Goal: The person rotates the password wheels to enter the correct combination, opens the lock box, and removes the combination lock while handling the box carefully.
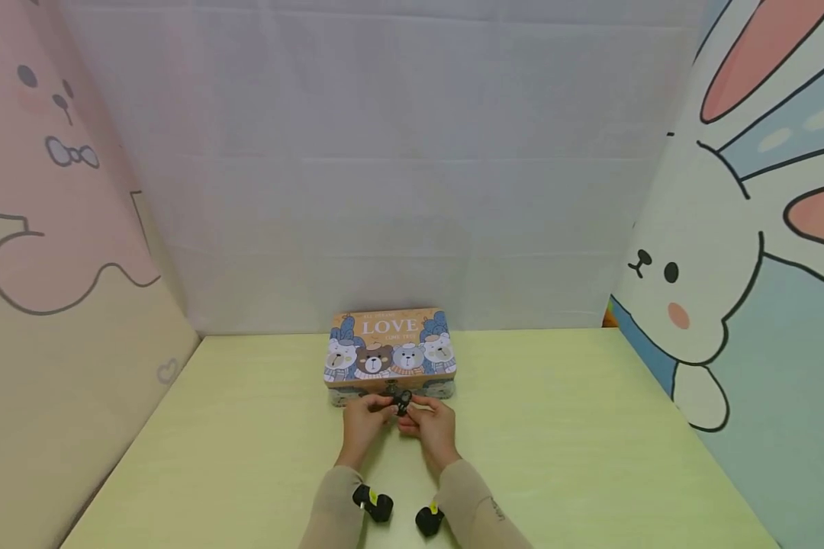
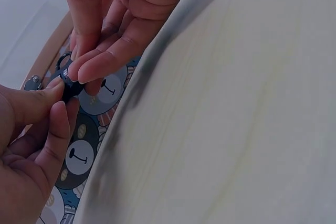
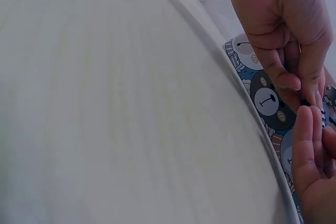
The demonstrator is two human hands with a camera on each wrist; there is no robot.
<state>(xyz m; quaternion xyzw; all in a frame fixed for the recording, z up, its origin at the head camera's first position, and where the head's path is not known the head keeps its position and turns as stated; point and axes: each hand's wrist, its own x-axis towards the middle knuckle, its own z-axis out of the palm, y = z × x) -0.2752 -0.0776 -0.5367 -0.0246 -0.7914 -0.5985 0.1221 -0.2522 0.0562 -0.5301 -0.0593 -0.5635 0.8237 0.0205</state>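
Note:
A small black combination padlock (image 1: 403, 402) with a looped shackle and pale number wheels is between both hands, in front of the tin box (image 1: 391, 370). My left hand (image 1: 362, 427) pinches it from the left with thumb and fingers. From the other side my right hand (image 1: 436, 428) grips it, its fingertips partly covering the padlock (image 2: 67, 83) in the left wrist view. The tin's metal latch (image 2: 33, 83) shows close beside the padlock. In the right wrist view, fingers hide most of the lock body.
The tin has a lid printed with bears and the word LOVE, and stands shut at the back of the pale yellow table (image 1: 261, 442). Behind it hangs a white curtain (image 1: 398, 168). Cartoon-printed panels (image 1: 700, 290) flank both sides. Black wrist cameras (image 1: 373, 503) sit at the sleeves.

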